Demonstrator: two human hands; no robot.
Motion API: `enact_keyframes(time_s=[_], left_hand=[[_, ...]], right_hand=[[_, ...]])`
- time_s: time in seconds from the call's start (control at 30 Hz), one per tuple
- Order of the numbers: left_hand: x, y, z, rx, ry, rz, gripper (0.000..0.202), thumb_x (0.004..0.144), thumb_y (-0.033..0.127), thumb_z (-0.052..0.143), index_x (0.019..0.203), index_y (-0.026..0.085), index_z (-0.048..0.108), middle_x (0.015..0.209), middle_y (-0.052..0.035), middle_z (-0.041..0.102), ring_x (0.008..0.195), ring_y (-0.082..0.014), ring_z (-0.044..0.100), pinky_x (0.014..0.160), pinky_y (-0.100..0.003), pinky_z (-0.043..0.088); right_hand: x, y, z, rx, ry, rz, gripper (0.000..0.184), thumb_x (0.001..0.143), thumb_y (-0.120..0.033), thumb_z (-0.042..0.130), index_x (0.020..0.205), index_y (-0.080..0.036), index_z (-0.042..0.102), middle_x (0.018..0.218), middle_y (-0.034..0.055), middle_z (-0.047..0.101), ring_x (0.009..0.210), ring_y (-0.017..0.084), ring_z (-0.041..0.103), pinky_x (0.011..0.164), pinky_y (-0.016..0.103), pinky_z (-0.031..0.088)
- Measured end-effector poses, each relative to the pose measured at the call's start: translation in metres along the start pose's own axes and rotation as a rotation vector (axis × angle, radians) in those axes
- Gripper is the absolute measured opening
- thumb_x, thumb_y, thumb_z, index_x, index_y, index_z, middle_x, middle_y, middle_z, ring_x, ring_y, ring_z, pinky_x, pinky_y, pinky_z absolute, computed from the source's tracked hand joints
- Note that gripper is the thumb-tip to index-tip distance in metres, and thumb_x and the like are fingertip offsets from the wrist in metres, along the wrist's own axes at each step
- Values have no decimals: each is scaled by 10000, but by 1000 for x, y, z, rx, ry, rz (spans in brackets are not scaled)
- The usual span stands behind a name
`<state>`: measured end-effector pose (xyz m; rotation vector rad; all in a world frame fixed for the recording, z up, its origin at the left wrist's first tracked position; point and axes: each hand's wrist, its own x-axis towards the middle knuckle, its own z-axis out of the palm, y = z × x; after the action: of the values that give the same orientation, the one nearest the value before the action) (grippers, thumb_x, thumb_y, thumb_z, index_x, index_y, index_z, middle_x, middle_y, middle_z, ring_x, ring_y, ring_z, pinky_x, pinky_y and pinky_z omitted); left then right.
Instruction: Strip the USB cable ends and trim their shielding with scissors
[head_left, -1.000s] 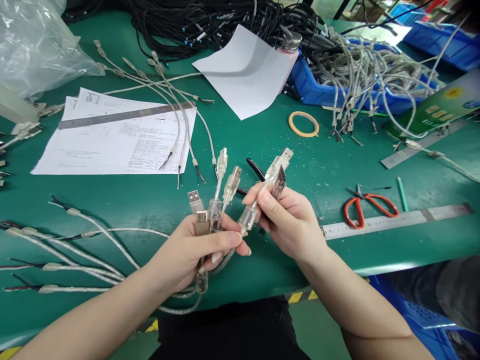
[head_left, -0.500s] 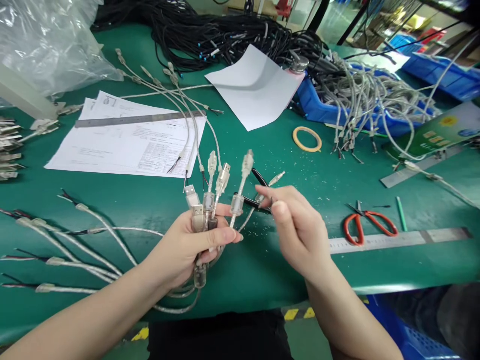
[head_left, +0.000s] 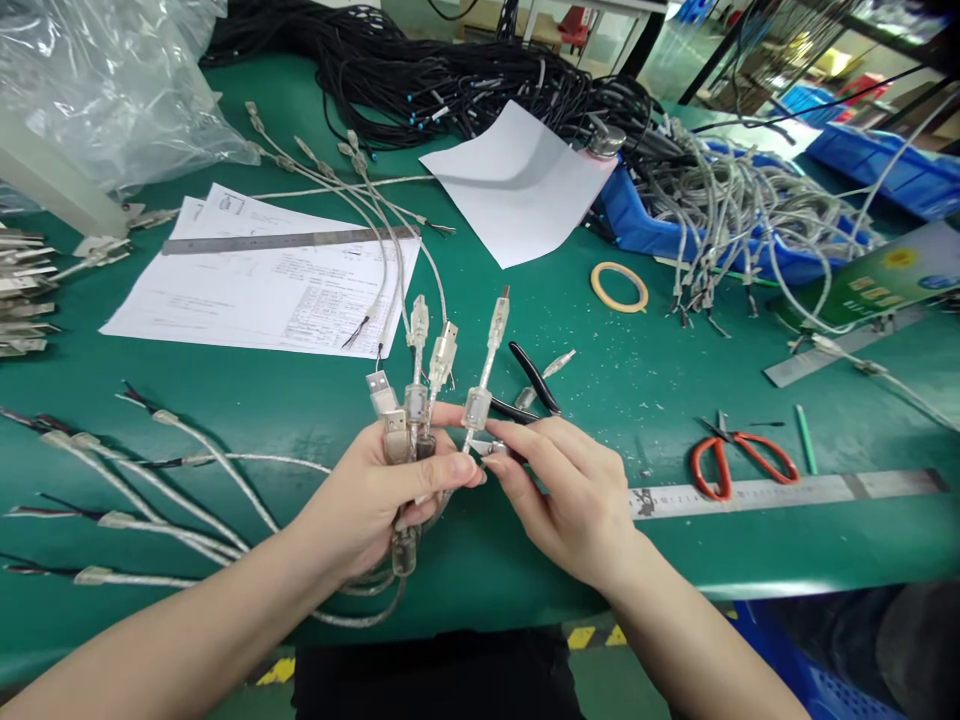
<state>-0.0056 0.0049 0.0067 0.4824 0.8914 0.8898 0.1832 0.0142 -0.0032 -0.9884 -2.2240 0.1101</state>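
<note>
My left hand (head_left: 412,475) is closed around a bundle of USB cables (head_left: 416,405) with clear sleeves. Their plugs point up and away from me, and several cable tails loop below the hand. One cable in the bundle, with a clear cylinder (head_left: 477,408) on it, stands apart to the right. Beside it, the thumb and fingers of my right hand (head_left: 559,480) are pinched on a small silvery piece (head_left: 493,448) whose kind I cannot make out. Just beyond the right hand lies a tool with black handles (head_left: 534,375), its head hidden, next to another cable plug (head_left: 559,362).
Stripped cable ends (head_left: 112,520) spread at left. Printed papers (head_left: 225,290) with a steel ruler (head_left: 292,240) lie farther back. Right are red-handled pliers (head_left: 742,465), another ruler (head_left: 787,492), a tape roll (head_left: 619,287) and a blue bin (head_left: 630,220) of cables. Black cables (head_left: 465,80) pile behind.
My right hand has moved left and its fingertips have come up to the bundle, where a silvery piece now shows. My left hand has kept its hold. The view has shifted slightly.
</note>
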Motion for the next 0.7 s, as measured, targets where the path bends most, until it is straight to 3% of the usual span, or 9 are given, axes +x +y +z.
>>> enact_keyframes(time_s=[0.2, 0.37, 0.7], left_hand=[[2, 0, 0, 18, 4, -12, 319, 703, 222, 848, 966, 196, 670, 636, 48, 608, 405, -15, 393, 377, -134, 276], [1, -1, -2, -8, 5, -4, 314, 722, 206, 838, 979, 221, 658, 644, 53, 626, 409, -16, 405, 377, -126, 288], [0, 0, 1, -5, 3, -28, 317, 692, 207, 857, 950, 204, 672, 623, 56, 600, 410, -13, 388, 379, -129, 269]], right_hand=[[-1, 0, 1, 7, 42, 34, 186, 971, -220, 541, 1016, -89, 665, 724, 60, 654, 621, 142, 552, 580, 272, 454], [-1, -1, 1, 70, -11, 5, 193, 963, -219, 548, 1024, -78, 665, 737, 68, 658, 613, 143, 542, 565, 276, 455], [-1, 0, 0, 48, 0, 26, 186, 968, -211, 536, 1029, -86, 660, 738, 59, 656, 614, 135, 539, 563, 270, 456]])
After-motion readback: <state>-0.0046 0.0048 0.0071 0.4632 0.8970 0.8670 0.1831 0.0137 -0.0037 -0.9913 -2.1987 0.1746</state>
